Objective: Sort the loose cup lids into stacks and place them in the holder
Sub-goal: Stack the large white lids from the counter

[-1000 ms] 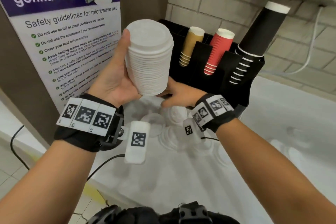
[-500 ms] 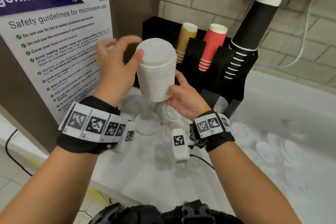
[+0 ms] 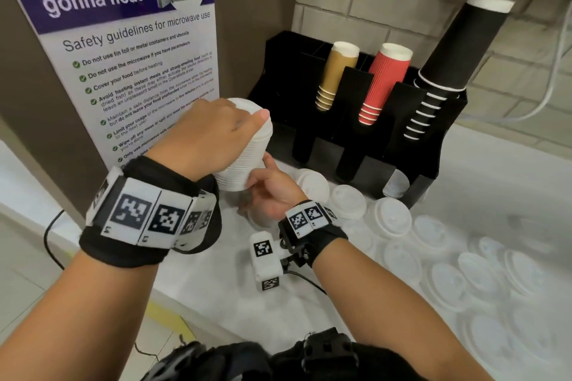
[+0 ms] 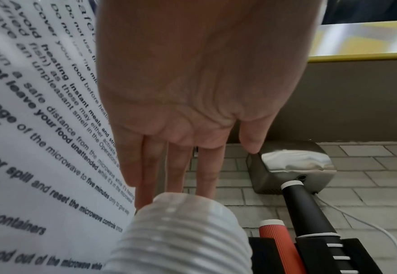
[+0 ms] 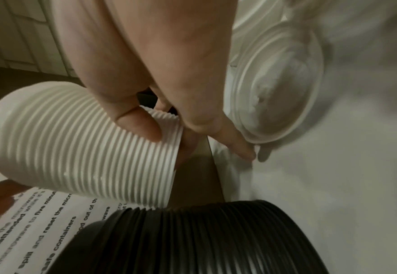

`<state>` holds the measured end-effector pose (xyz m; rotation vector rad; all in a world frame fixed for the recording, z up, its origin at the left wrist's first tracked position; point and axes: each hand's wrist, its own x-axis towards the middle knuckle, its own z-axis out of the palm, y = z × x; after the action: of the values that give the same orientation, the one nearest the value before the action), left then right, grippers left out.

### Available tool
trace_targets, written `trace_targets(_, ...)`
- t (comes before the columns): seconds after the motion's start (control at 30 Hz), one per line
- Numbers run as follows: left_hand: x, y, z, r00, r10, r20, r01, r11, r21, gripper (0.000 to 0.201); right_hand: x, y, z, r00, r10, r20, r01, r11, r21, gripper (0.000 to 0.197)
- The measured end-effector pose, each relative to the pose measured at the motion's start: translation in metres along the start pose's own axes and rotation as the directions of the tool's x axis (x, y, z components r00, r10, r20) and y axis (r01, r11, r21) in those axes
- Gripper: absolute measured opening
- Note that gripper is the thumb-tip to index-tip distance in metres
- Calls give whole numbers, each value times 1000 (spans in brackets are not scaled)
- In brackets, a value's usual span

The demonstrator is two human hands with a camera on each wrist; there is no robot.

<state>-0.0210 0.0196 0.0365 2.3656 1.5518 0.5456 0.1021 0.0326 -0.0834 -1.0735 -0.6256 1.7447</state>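
A tall stack of white cup lids (image 3: pixel 247 161) hangs, slightly tilted, just above the counter, left of the black holder (image 3: pixel 399 133). My left hand (image 3: pixel 223 130) lies over the stack's top; in the left wrist view its fingers (image 4: pixel 206 170) are straight above the ribbed stack (image 4: pixel 181 239). My right hand (image 3: pixel 266 185) grips the stack's bottom edge, thumb and fingers pinching the lower rim (image 5: pixel 167 128). Several loose white lids (image 3: pixel 393 216) lie on the counter to the right.
The holder carries tan cups (image 3: pixel 335 74), red cups (image 3: pixel 383 83) and a tall black cup stack (image 3: pixel 448 62). A poster wall (image 3: pixel 130 49) stands close on the left. A black ribbed stack (image 5: pixel 192 241) lies below my right hand. A lid (image 5: pixel 277 89) sits by it.
The white stack has come down from chest height to just above the counter. My left hand moved from the stack's side onto its top. My right hand stayed at the bottom rim.
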Motion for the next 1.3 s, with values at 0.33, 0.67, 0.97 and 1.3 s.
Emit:
trace_targets(0.33, 5, -6, 9, 988, -79, 133, 93, 990, -104, 51, -2, -12, -14, 981, -157, -118, 135, 974, -182, 71)
trace_targets(0.67, 0, -7, 10, 907, -206, 367, 177, 978, 111, 73, 12, 10, -14, 992, 3, -125, -38, 960, -279, 70)
trace_targets(0.97, 0, -8, 6, 890, -254, 378, 234, 967, 99, 80, 3, 7, -14, 976, -214, -40, 13, 242, -970, 67)
trace_targets(1.3, 1, -13, 7, 901, -239, 362, 215, 971, 106, 79, -2, 6, -7, 969, -246, -8, 48, 219, -974, 58)
